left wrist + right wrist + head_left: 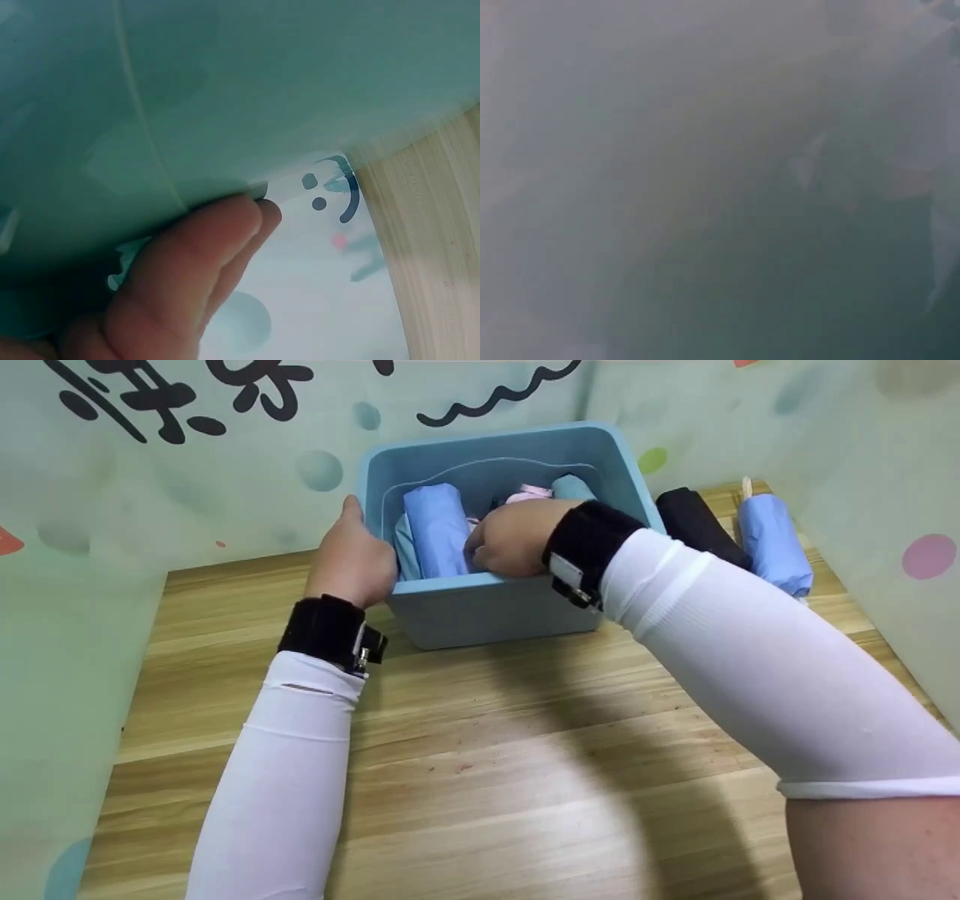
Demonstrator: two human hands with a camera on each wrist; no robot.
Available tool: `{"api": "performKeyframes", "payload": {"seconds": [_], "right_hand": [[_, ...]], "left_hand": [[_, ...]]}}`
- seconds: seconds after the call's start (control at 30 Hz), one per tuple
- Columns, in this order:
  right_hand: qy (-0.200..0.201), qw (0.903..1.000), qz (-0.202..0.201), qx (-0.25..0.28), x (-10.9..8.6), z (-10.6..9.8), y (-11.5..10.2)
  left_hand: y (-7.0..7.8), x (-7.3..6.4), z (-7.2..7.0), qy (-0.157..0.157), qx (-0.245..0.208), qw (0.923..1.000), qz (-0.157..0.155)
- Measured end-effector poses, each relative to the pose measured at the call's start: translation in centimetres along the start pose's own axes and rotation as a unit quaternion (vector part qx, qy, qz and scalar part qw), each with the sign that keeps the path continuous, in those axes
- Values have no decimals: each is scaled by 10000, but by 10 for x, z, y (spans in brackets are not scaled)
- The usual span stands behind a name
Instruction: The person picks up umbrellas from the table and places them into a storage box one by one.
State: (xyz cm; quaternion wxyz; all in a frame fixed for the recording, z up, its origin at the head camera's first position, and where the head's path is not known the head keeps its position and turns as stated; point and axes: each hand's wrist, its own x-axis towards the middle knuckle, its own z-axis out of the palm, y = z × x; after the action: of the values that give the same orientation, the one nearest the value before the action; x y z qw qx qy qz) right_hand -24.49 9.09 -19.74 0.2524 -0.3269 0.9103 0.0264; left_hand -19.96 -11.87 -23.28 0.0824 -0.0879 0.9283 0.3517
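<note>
A blue plastic bin (495, 611) stands on the wooden surface against the back wall. My left hand (352, 559) grips its left rim, and in the left wrist view the fingers (191, 262) lie along the bin's wall (225, 97). Inside, a smooth blue roll (436, 529) leans beside a teal one (406, 547). My right hand (521, 536) reaches in over the front rim, its fingers bent against the blue roll's right edge. Whether they pinch it is hidden. Behind that hand show a pink item (534, 492) and another teal roll (574, 487). The right wrist view is blurred.
Right of the bin lie a black roll (701, 525) and a blue roll (776, 540) with a pale loop at its top. Patterned walls (247, 502) bound the wooden surface (450, 780) at the back and both sides.
</note>
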Motion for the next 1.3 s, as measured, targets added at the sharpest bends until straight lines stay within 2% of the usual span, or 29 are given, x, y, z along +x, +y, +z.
{"api": "performKeyframes", "payload": {"seconds": [0.13,0.27,0.4,0.47,0.53,0.6,0.63,0.67,0.73,0.8,0.83,0.87,0.9,0.93,1.07,1.17,1.3], "right_hand": [[510,9982,274,166,-17,1,10],[870,9949,344,379,-41,-6,26],[1221,9903,472,461,-69,-15,51],[1406,9861,699,542,-84,-18,67],[1717,9773,1009,716,-100,-19,85],[2210,9615,1284,1008,-114,-17,104],[2502,9489,1471,1236,-121,-15,112],[2834,9331,1657,1469,-126,-13,121],[3563,8952,1915,1871,-134,-6,140],[4016,8620,2226,2147,-140,4,157],[4108,8514,2357,2255,-142,9,165],[4123,8470,2438,2306,-142,15,173],[4074,8462,2512,2342,-143,22,180],[3930,8502,2582,2367,-142,30,188],[3272,8755,2599,2427,-136,64,212],[2894,8933,2587,2265,-128,91,225],[2634,9070,2578,2037,-118,121,235]], "left_hand": [[0,0,1,-8,-6,10000,-10],[1,-1,1,-9,-27,10000,-48],[0,-1,1,-44,-57,9999,-116],[0,-1,0,-49,-70,9999,-144],[1,-2,-1,-54,-115,9998,-172],[1,-2,-1,-36,-136,9997,-180],[2,-2,-1,-26,-149,9997,-179],[2,-2,-1,-22,-157,9997,-180],[3,-1,0,-16,-155,9997,-168],[2,-1,0,-20,-128,9998,-136],[2,-1,0,-23,-109,9999,-120],[2,-1,0,-27,-81,9999,-106],[1,-1,0,-28,-56,9999,-90],[1,0,0,-26,-43,10000,-74],[0,-1,0,-20,-37,10000,-37],[1,-1,0,-22,-58,10000,-39],[2,-2,1,-34,-44,10000,-79]]}}
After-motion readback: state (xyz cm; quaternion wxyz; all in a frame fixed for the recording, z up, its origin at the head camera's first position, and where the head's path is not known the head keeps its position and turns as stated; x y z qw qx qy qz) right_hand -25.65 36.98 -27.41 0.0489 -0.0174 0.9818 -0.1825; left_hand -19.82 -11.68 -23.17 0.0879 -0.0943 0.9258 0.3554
